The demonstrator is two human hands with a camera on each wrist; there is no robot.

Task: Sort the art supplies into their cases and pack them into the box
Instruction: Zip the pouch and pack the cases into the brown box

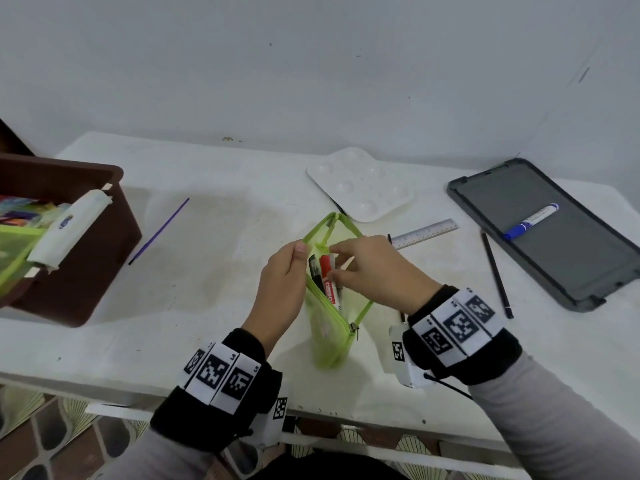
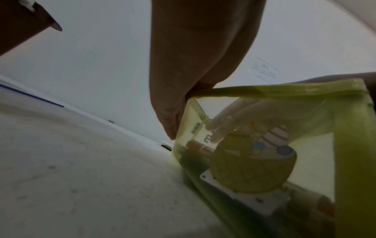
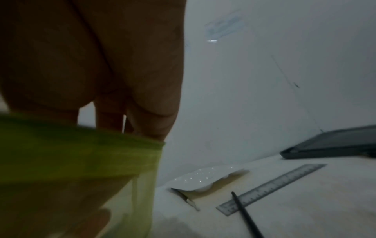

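At the table's (image 1: pixel 194 306) left edge stands the brown box (image 1: pixel 86 237), a case already in it. At the middle of the front edge the green pouch (image 1: pixel 332 327) stands upright, mouth open. The left hand (image 1: pixel 282 275) pinches its near rim; the right hand (image 1: pixel 374 268) – reaching into the mouth – pinches the red marker (image 1: pixel 328 278), its long axis pointing down into the pouch. Further right, a blue marker (image 1: pixel 531 221) lies well apart on the grey lid (image 1: pixel 554 271).
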